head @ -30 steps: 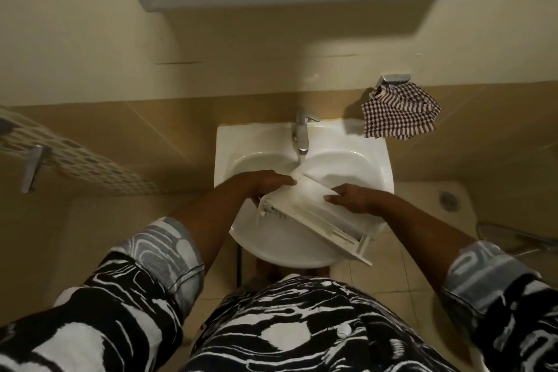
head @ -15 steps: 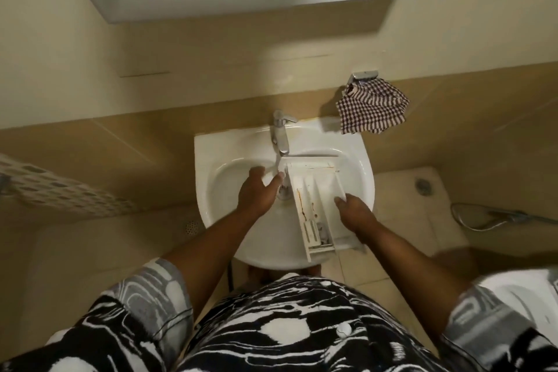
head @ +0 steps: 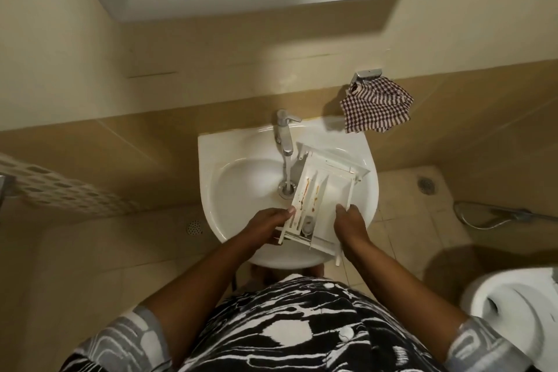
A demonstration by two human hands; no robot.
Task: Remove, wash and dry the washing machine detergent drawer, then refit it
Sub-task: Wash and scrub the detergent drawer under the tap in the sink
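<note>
Drawer [head: 332,190]: light, stiff plastic, probably slippery.
Hands: left hand [head: 265,225] and right hand [head: 350,225] grip its 6 o'clock end.

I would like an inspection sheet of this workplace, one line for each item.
Surface: white sink, tap running, stream falling just left of the detergent drawer.
Job's things: detergent drawer held over the sink, open side up, reddish-brown streaks in its left compartments.
Clutter: nothing seen.
Hands: left hand grips the drawer's near left corner; right hand grips its right wall.
Cables: nothing seen.
Surroundings: checked cloth on a wall holder, toilet, shower hose at the right.
</note>
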